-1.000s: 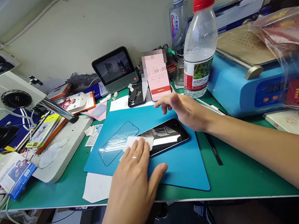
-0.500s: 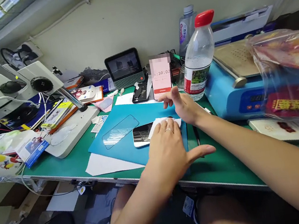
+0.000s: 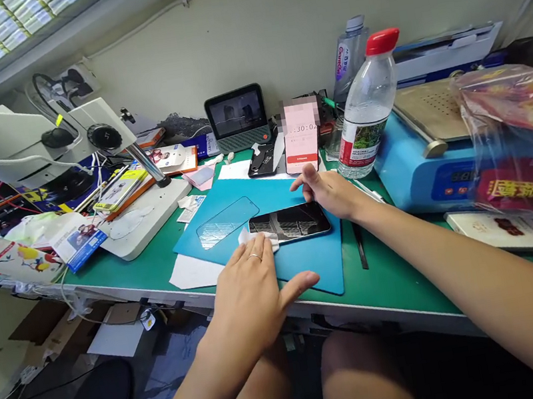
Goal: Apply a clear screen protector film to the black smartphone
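A smartphone with a dark, reflective screen lies face up on the blue mat. My left hand, wearing a ring, presses a white wipe under its fingers at the phone's left end, thumb stuck out to the side. Part of the wipe is hidden beneath the fingers. Beside the phone's right end is my right hand, thumb raised and fingers apart, with nothing visible in it. A clear black-rimmed glass screen protector lies on the mat to the left of the phone.
At the left stands a microscope on a white base. A red-capped bottle and a blue heating machine are at the right. Behind the mat are a phone with a pink screen and a small display.
My left hand has slid the wipe leftward along the phone, from its right part to its left end, uncovering the screen. My right hand stays near the phone's right end. The view has shifted slightly.
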{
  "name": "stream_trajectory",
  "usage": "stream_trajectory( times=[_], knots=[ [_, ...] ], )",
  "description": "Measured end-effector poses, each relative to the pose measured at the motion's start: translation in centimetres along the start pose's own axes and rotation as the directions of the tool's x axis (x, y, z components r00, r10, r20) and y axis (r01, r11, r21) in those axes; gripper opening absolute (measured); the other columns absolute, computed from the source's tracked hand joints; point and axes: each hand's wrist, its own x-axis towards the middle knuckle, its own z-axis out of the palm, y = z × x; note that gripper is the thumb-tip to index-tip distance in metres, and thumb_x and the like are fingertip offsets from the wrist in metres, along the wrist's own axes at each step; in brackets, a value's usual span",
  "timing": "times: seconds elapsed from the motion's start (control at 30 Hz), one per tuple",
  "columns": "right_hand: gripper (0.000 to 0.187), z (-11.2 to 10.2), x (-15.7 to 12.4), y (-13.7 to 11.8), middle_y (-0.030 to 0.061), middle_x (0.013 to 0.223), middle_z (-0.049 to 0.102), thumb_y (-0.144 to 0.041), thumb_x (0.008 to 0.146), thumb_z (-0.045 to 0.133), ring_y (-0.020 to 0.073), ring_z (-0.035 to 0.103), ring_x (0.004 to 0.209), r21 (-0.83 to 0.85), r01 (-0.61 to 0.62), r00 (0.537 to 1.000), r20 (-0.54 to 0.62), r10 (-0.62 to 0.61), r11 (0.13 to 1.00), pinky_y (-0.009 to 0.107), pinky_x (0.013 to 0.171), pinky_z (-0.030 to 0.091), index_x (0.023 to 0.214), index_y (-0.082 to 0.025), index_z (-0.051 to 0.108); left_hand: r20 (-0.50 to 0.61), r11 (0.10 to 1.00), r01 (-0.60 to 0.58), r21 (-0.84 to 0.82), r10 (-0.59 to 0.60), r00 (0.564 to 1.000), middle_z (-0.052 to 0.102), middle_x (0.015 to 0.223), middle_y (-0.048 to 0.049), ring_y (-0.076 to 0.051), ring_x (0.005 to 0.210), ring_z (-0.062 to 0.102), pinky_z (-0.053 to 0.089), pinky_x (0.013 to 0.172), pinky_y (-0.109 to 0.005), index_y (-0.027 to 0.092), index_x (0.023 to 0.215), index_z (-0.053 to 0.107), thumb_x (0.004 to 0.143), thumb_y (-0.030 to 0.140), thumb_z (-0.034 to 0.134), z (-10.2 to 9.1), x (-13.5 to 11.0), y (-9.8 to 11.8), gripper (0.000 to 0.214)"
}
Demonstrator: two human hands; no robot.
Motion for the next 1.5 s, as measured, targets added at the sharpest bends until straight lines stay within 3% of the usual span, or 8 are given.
stream_trajectory(
  times=[0.37,0.47,0.57,0.67,0.83,1.1,1.27,1.5],
  knots=[
    [0.109,0.0,0.3,-0.2,0.0066,0.068,0.064,-0.095,0.079,-0.001,0.0230,0.063,0.068,0.016,-0.098,0.995,-0.007,0.098,0.995,0.038,0.074,0.046,0.092,-0.017,0.073,0.089,0.994,0.019,-0.111,-0.009,0.996,0.043,0.161,-0.0295,-0.039,0.152,0.040,0.033,0.124,-0.051,-0.004,0.153,0.043,0.095,0.084,0.036,0.1,3.0,-2.2,0.105],
    [0.109,-0.1,0.3,-0.3,0.0072,0.069,0.065,-0.095,0.079,-0.002,0.0241,0.064,0.072,0.015,-0.092,0.995,-0.037,0.093,0.996,0.039,0.078,0.047,0.090,-0.017,0.073,0.082,0.990,-0.001,-0.141,0.013,0.997,0.045,0.159,-0.0312,-0.041,0.150,0.042,0.035,0.123,-0.052,-0.004,0.151,0.044,0.089,0.089,0.041,0.0,4.4,-0.7,0.112],
    [0.109,-0.1,0.4,0.0,0.0073,0.069,0.065,-0.095,0.078,-0.004,0.0248,0.065,0.075,0.034,-0.082,0.993,-0.078,0.085,0.996,0.039,0.081,0.048,0.087,-0.018,0.072,0.095,0.979,-0.069,-0.193,0.088,0.992,0.053,0.152,-0.0309,-0.043,0.146,0.047,0.038,0.120,-0.051,-0.003,0.146,0.051,0.084,0.093,0.042,0.0,6.3,2.1,0.114],
    [0.107,-0.2,0.5,0.6,0.0081,0.072,0.066,-0.094,0.080,-0.004,0.0256,0.066,0.079,0.037,-0.078,0.991,-0.102,0.081,0.996,0.040,0.084,0.048,0.086,-0.019,0.073,0.108,0.980,-0.103,-0.173,0.123,0.987,0.048,0.154,-0.0349,-0.044,0.147,0.045,0.034,0.122,-0.050,-0.009,0.150,0.044,0.075,0.099,0.043,-0.2,8.0,5.3,0.132],
    [0.105,-0.3,0.6,1.3,0.0103,0.078,0.067,-0.091,0.085,-0.002,0.0272,0.067,0.085,0.048,-0.085,0.989,-0.117,0.090,0.995,0.043,0.089,0.049,0.087,-0.019,0.076,0.132,0.991,-0.104,-0.083,0.114,0.985,0.049,0.151,-0.0397,-0.046,0.143,0.048,0.033,0.123,-0.047,-0.016,0.147,0.044,0.070,0.102,0.042,-0.5,7.4,7.7,0.141],
    [0.113,-0.3,0.4,0.7,0.0118,0.084,0.070,-0.094,0.079,-0.006,0.0276,0.067,0.089,-0.002,-0.095,0.993,-0.068,0.095,0.995,0.040,0.088,0.048,0.094,-0.017,0.077,0.069,0.991,-0.120,-0.066,0.124,0.990,0.034,0.162,-0.0345,-0.041,0.155,0.033,0.029,0.128,-0.050,-0.012,0.155,0.036,0.076,0.099,0.033,0.8,0.8,3.1,0.136],
    [0.116,-0.3,0.4,0.6,0.0127,0.087,0.072,-0.093,0.078,-0.008,0.0287,0.067,0.093,-0.027,-0.112,0.992,-0.053,0.111,0.993,0.041,0.091,0.045,0.096,-0.017,0.077,0.107,0.987,-0.134,-0.087,0.143,0.984,0.033,0.163,-0.0334,-0.040,0.156,0.031,0.032,0.127,-0.052,-0.011,0.156,0.033,0.082,0.096,0.030,0.4,0.6,-0.7,0.130],
    [0.112,-0.5,0.0,0.3,0.0114,0.091,0.073,-0.090,0.082,-0.007,0.0271,0.067,0.096,-0.031,-0.142,0.990,-0.031,0.141,0.989,0.039,0.092,0.045,0.098,-0.017,0.076,0.148,0.988,-0.099,-0.121,0.116,0.982,0.021,0.170,-0.0234,-0.036,0.159,0.020,0.030,0.128,-0.052,0.000,0.164,0.024,0.095,0.086,0.027,1.5,0.2,-3.5,0.110]
  ],
)
